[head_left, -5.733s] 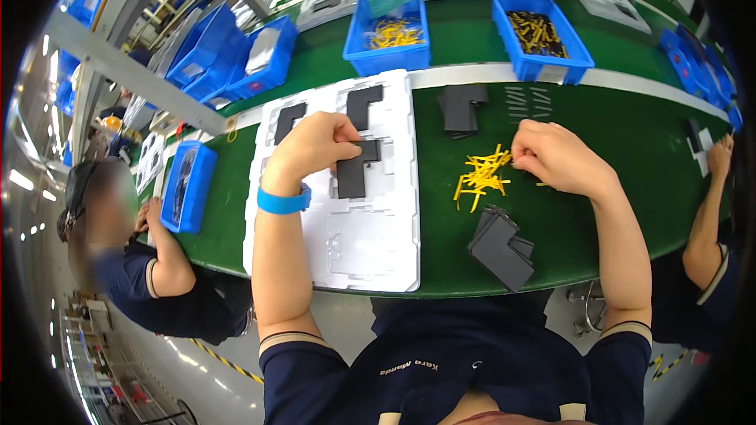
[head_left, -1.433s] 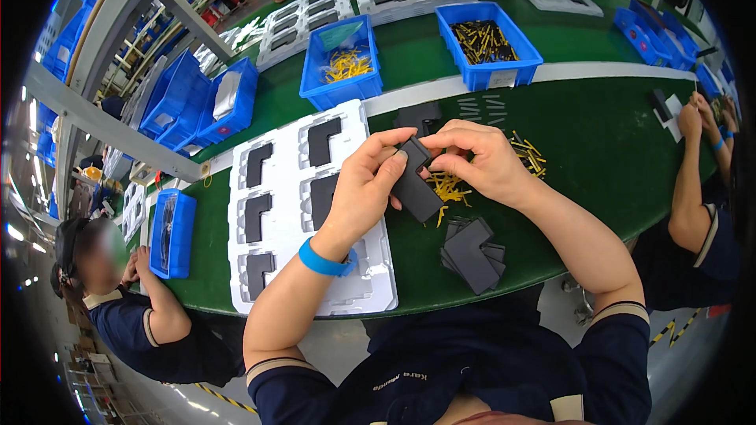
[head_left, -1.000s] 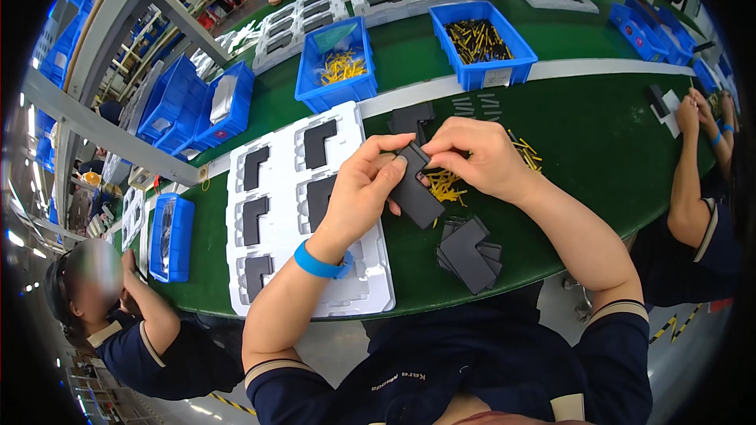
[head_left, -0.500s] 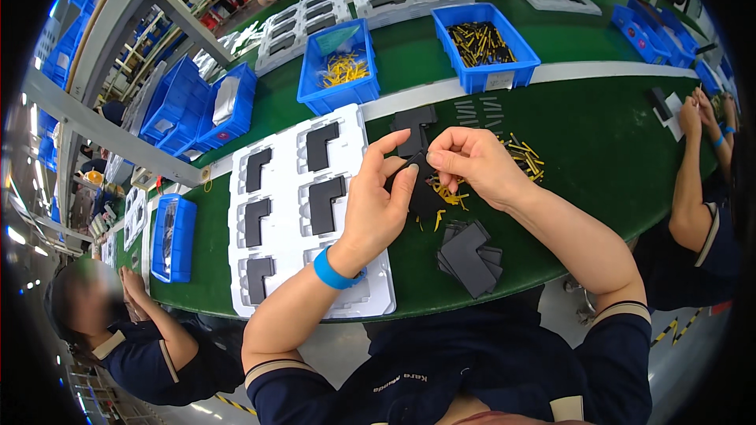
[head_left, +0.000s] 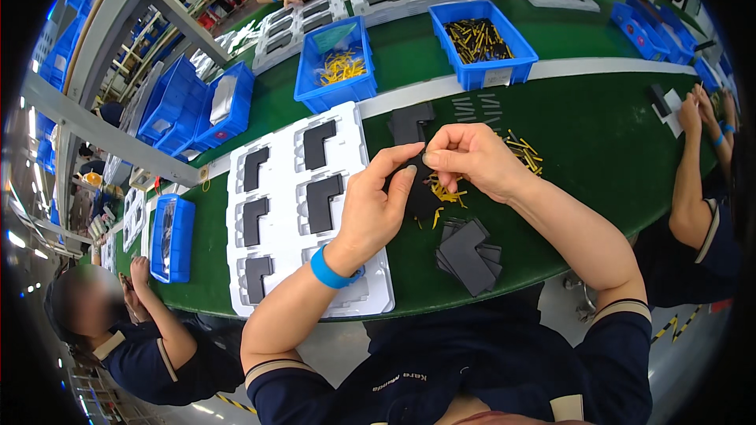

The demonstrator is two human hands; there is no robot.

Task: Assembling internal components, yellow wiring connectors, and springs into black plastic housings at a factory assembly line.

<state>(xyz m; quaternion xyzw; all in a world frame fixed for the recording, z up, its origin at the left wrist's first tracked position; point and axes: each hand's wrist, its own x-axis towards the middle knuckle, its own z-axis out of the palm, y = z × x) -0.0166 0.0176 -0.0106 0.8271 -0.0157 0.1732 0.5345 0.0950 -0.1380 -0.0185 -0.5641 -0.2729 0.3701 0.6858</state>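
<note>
My left hand [head_left: 372, 203], with a blue band on its wrist, closes thumb and forefinger on a dark flat piece [head_left: 416, 162], mostly hidden by the fingers. Its fingertip meets those of my right hand [head_left: 476, 159], which pinches something too small to make out. Below the hands lie loose yellow pieces [head_left: 449, 190]. Thin black-and-yellow sticks [head_left: 523, 154] are scattered beside my right hand. A fanned pile of black L-shaped plates [head_left: 469, 256] rests nearer me, and further black plates [head_left: 409, 121] lie beyond my fingers.
Left of my hands, a white moulded tray [head_left: 379, 290] holds several black L-shaped parts. Grey strips [head_left: 477, 105] lie on the green table. Behind stand blue bins of yellow pieces [head_left: 343, 68] and black-and-yellow sticks [head_left: 478, 41]. Co-workers sit left, right and across.
My two hands stay together, with small finger movements; the dark piece shows less between them. Across the table, a co-worker's hands have come down to a tray.
</note>
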